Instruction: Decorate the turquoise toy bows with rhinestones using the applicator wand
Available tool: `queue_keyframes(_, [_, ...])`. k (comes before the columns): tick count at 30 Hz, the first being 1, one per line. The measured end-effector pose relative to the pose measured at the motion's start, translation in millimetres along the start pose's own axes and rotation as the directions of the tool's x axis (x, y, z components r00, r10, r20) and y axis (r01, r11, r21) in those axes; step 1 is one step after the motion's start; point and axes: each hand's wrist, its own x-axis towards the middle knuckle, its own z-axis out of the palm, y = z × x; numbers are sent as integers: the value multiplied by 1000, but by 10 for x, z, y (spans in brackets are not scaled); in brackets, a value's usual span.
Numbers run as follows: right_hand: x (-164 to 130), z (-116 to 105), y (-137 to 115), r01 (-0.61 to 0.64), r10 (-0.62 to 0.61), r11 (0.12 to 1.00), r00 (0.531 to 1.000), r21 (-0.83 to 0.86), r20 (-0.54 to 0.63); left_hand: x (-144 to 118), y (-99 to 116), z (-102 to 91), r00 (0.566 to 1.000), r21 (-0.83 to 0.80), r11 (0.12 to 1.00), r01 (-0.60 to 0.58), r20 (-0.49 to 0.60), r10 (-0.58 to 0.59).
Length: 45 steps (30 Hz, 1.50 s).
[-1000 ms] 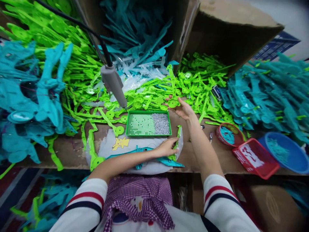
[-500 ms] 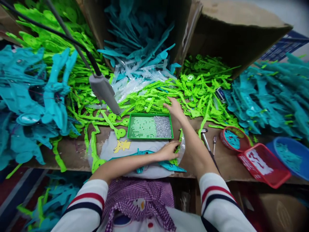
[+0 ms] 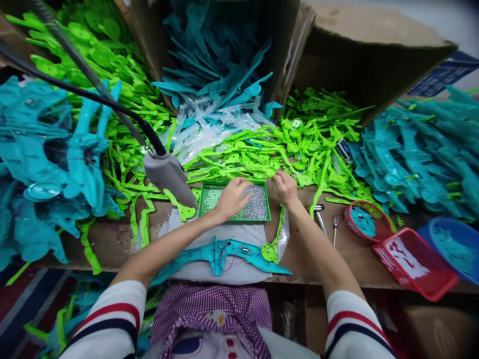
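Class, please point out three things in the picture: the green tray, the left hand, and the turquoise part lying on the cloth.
Green tray (image 3: 210, 196), head view: its perforated floor.
Left hand (image 3: 231, 199), head view: back of the hand.
Turquoise part (image 3: 216, 257), head view: its middle section.

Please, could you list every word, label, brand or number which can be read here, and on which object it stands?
No text can be read with certainty.
Small dark box: pale marks, too small to read.
Blue item, upper right: pale marks, too blurred to read.
Teal part, green tray: no readable text.
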Motion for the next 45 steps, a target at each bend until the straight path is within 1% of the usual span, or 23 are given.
queue_keyframes(2, [-60,-8,-9,0,0,1000,1000,-6,-20,168,-193,-12,994,107,992,73,-94,-63])
queue_keyframes(4, [-81,-31,-20,-4,4,1000,1000,-18,-29,267,-316,25,987,162,981,109,-135,-88])
queue_keyframes(8, [-42,-99,-47,-20,21,999,1000,-30,10,318,-392,60,985,193,974,118,-151,-89])
queue_keyframes(11, [43,-182,-66,-163,165,986,982,-35,89,360,-408,-7,988,171,978,119,-120,-99])
queue_keyframes(14, [141,-320,-31,-335,334,942,932,-19,142,434,-449,-98,995,155,987,45,-91,-31])
queue_keyframes(16, [188,-421,59,-400,396,916,905,0,154,478,-506,-159,994,189,981,38,-109,-17])
queue_keyframes(18, [203,-498,208,-448,443,894,880,-11,169,502,-596,-231,990,250,963,103,-116,-76])
queue_keyframes(20, [166,-538,388,-501,502,864,844,-56,190,497,-713,-319,982,313,931,186,-70,-173])
queue_keyframes(23, [27,-552,618,-592,612,791,758,-157,225,428,-883,-454,951,365,889,277,27,-308])
queue_keyframes(25, [-70,-560,682,-622,659,752,704,-217,265,357,-956,-516,929,371,872,321,58,-367])
queue_keyframes(26, [-99,-570,676,-621,664,747,690,-238,288,323,-977,-534,922,367,868,333,64,-381])
queue_keyframes(27, [-108,-583,643,-609,656,754,691,-246,302,297,-989,-544,921,359,870,339,63,-385])
queue_keyframes(28, [-94,-597,586,-592,638,770,708,-239,301,280,-996,-549,923,344,875,341,54,-381])
queue_keyframes(29, [-55,-608,506,-572,611,792,738,-213,286,277,-1000,-552,927,320,883,342,37,-372])
queue_keyframes(31, [80,-600,302,-510,516,855,822,-93,241,310,-1013,-566,931,241,901,360,-33,-363])
queue_keyframes(32, [165,-573,194,-464,452,886,861,-6,232,344,-1025,-581,923,193,902,385,-81,-377])
queue_keyframes(33, [249,-528,91,-417,389,905,889,79,240,383,-1042,-600,906,139,897,420,-126,-404])
queue_keyframes(34, [324,-469,3,-380,335,914,905,144,262,423,-1063,-622,881,80,883,462,-157,-446])
queue_keyframes(36, [426,-322,-118,-364,292,911,900,192,323,481,-1116,-663,820,-43,834,550,-159,-549])
queue_keyframes(37, [448,-247,-149,-384,307,905,887,183,344,490,-1145,-678,793,-96,804,587,-134,-595])
queue_keyframes(39, [445,-114,-165,-423,348,892,869,162,352,470,-1206,-689,758,-174,758,629,-83,-648])
queue_keyframes(43, [387,39,-110,-433,366,889,869,151,333,372,-1313,-661,738,-241,728,642,-65,-672])
queue_keyframes(45, [388,74,-77,-453,385,883,849,125,362,357,-1345,-648,727,-258,712,653,-52,-685])
